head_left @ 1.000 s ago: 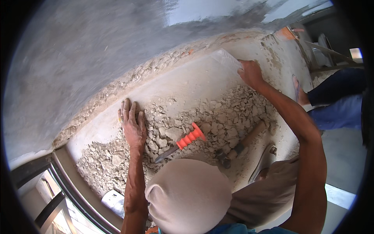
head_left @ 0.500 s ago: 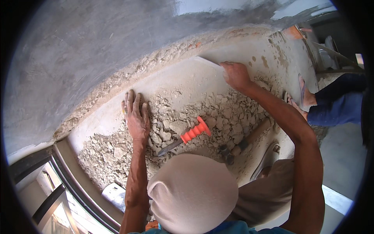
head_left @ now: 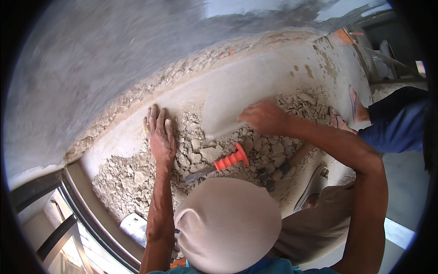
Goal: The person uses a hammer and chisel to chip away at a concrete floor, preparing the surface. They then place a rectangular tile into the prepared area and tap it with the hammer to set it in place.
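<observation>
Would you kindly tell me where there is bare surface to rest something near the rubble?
Free: the smooth pale strip between the wall's crumbled edge and the left hand. Crowded: broken plaster rubble around the orange-handled chisel, and under the right hand holding a flat pale slab.

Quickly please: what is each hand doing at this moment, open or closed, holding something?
Left hand: open, flat on the rubble, holding nothing.
Right hand: closed on a flat pale slab, blurred by motion.

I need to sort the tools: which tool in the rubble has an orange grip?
The chisel near the left hand; the hammer to its right has no orange.
</observation>
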Tool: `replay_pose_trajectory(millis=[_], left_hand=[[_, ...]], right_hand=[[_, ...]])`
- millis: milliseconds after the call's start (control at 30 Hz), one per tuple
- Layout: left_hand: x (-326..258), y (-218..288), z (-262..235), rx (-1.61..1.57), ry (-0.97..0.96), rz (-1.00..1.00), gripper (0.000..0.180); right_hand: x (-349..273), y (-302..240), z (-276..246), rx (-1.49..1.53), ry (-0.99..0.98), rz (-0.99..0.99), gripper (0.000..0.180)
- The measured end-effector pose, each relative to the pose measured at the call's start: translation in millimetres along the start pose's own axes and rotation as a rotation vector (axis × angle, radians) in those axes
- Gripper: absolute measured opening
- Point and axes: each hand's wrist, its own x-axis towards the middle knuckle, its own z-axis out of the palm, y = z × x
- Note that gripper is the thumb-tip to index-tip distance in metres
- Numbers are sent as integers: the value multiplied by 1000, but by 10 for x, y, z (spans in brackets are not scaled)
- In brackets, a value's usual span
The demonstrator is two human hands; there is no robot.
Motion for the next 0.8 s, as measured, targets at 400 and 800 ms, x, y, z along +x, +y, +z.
replay_pose_trajectory(millis=[400, 800], left_hand=[[4, 43, 5, -16, 8, 2, 48], [-4, 42, 26, -334, 133, 49, 65]], right_hand=[[385, 645, 119, -218, 210, 535, 14], [422, -229, 709, -199, 269, -153, 24]])
